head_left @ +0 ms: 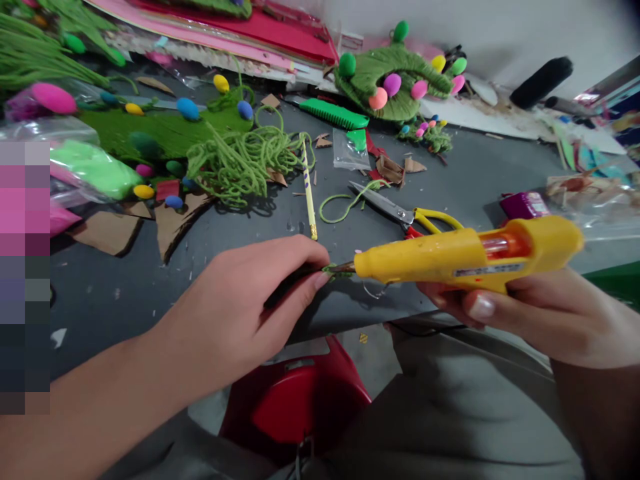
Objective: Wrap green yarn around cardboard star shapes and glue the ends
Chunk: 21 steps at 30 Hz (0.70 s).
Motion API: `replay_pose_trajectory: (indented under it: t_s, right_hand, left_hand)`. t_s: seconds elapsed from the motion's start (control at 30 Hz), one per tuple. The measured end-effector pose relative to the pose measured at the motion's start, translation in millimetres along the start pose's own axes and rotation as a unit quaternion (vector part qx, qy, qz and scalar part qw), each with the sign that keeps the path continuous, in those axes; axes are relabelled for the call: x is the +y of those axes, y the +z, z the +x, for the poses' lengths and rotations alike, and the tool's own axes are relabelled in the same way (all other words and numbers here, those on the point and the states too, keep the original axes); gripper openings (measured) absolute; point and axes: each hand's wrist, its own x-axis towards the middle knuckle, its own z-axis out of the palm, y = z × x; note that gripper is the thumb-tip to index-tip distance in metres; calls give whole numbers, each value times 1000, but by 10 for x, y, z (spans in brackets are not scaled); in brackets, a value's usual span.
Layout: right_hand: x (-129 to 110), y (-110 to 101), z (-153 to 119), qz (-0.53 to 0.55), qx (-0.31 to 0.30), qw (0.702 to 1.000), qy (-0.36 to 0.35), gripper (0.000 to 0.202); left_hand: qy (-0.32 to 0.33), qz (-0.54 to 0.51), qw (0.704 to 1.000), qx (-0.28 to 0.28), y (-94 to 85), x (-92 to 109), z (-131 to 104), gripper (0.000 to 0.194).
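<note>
My right hand (530,310) is wrapped round the grip of a yellow hot glue gun (420,257), which points left. Its metal nozzle touches or nearly touches a small piece of green yarn (330,270). Thumb and fingertips of my left hand (260,287) pinch that yarn piece near the table's front edge; most of it is hidden by the fingers. Just beyond the gun lie scissors (387,203) with yellow and red handles, partly covered by it. A loop of green yarn (336,208) rests by their blades, and a yellow patterned pencil (309,193) lies beyond my left hand.
A tangled heap of green yarn (245,160) is at the back left, beside a green yarn-covered shape (125,130) with coloured balls. Another such shape (390,80) lies at the back. A green cutter (335,113) and cardboard scraps (110,230) are around. A red stool (300,400) stands below.
</note>
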Motion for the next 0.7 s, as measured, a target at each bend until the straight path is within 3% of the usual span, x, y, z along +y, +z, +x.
replay_pose_trajectory:
  t_s: [0.1,0.7]
  right_hand:
    - [12,-1,7,-32,-54,998,-10,24]
    - [22,-13,3,-36,-64,997,-23,17]
  left_hand:
    - [3,2,1000,3,-6,5,-3,15]
    - [2,4,1000,2,7,-4,21,15]
